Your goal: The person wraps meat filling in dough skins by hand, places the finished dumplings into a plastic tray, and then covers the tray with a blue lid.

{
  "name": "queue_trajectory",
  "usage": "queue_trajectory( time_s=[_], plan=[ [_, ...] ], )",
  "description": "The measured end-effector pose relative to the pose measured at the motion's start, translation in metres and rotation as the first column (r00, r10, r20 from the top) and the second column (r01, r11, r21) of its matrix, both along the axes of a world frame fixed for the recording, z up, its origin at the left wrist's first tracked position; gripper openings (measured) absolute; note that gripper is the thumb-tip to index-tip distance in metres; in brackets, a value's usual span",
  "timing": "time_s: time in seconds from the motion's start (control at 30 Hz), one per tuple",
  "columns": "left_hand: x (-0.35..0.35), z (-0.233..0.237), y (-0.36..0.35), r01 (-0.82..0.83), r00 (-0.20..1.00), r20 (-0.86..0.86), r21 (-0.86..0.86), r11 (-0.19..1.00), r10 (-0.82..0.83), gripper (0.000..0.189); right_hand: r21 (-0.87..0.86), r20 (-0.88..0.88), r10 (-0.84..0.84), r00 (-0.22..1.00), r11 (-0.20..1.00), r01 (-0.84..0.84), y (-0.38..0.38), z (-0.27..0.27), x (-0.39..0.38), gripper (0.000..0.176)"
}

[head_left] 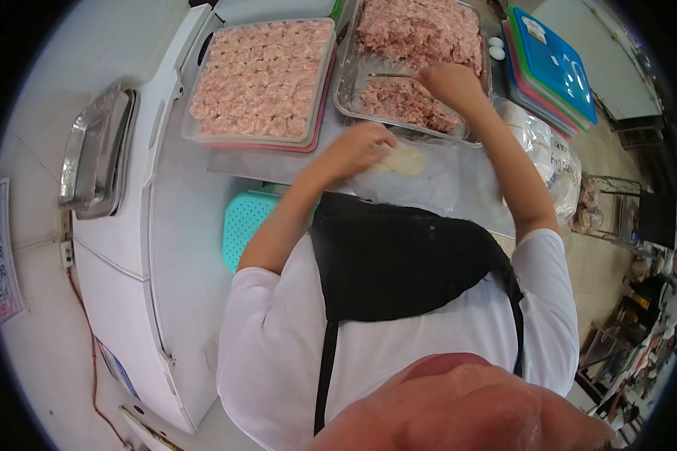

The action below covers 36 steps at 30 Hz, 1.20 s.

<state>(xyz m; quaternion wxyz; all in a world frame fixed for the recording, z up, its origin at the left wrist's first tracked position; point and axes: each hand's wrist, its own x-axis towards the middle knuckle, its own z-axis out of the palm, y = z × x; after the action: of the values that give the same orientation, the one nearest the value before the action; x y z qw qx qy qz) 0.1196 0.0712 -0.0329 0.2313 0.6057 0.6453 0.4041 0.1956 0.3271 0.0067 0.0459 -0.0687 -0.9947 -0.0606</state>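
My left hand [362, 150] is over the steel work surface with its fingers curled together. Whatever may be inside those fingers is hidden. Just right of it, a pale round dough wrapper [406, 160] lies on a clear plastic sheet [436, 180]. My right hand [453, 84] is closed around a thin metal utensil [391, 75], whose end sticks out to the left. That hand is above a metal tray [344, 94] of pink ground meat [421, 30]. A smaller heap of meat [410, 105] lies in the tray's near part.
Left of the tray, a plastic container [193, 135] holds rows of filled dumplings. Two white eggs [496, 48] and stacked coloured lids [553, 64] are at the right, above a plastic-wrapped package [541, 150]. A turquoise perforated basket [242, 225] is by my left forearm.
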Motion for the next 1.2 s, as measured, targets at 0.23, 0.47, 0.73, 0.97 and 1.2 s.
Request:
queue_trajectory(
  time_s=[0.23, 0.47, 0.73, 0.97, 1.2],
  plan=[
    [0.049, -0.089, 0.036, -0.115, 0.923, -0.360, 0.083, 0.990, 0.138, 0.017, -0.220, -0.103, 0.307, 0.946, 0.920, -0.323, -0.023, -0.040, 0.032, 0.020],
    [0.046, -0.071, 0.030, -0.309, 0.945, 0.135, 0.070, 0.949, 0.298, 0.016, -0.214, -0.006, 0.355, 0.935, 0.913, -0.348, -0.012, -0.042, 0.004, 0.019],
    [0.022, -0.020, -0.005, -0.390, 0.763, 0.444, -0.265, 0.882, 0.470, 0.028, -0.840, 0.252, 0.143, 0.957, 0.524, 0.143, 0.012, -0.045, 0.031, 0.036],
    [-0.040, 0.015, -0.004, -0.596, 0.498, 0.785, 0.000, 0.803, 0.369, 0.032, -0.421, 0.131, 0.129, 0.983, 0.905, -0.063, -0.014, -0.028, 0.037, 0.032],
    [-0.076, 0.014, 0.055, -0.630, 0.118, 0.989, 0.002, 0.777, 0.093, 0.035, -0.893, 0.101, -0.189, 0.977, 0.415, 0.172, -0.010, -0.005, 0.067, 0.034]
  ],
)
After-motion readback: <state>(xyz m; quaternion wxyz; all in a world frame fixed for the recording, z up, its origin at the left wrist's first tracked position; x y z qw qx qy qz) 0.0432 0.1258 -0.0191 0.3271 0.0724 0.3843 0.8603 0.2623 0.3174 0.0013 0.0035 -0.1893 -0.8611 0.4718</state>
